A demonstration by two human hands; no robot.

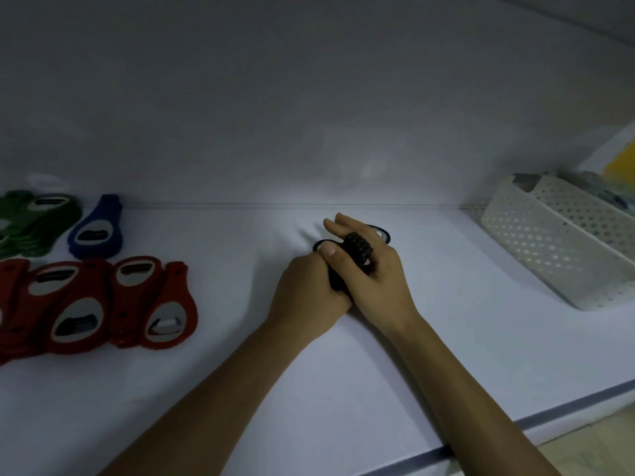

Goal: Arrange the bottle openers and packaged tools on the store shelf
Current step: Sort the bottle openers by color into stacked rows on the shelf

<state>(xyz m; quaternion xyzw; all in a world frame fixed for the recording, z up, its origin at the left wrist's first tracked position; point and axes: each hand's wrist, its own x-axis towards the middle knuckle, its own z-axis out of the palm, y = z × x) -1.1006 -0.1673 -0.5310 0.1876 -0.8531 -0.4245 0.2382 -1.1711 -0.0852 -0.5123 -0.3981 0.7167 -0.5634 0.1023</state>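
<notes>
grip: our left hand (309, 297) and right hand (378, 286) clasp the black openers (359, 250) | risk: stack, seemingly loose, spills if we slacken

a shop shelf: white display board w/ grey front edge. red bottle openers (103, 304) stacked in groups, blue (96, 228) & green (31, 221) behind. perforated white basket (556, 238) at right.

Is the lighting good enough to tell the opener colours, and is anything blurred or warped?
Head view: dim, bluish light, yet the red openers, green openers and blue opener read clearly. Head view: the black stack held by the left hand and right hand loses detail. Head view: the basket is soft and stretched; faint glare on the back wall.
</notes>
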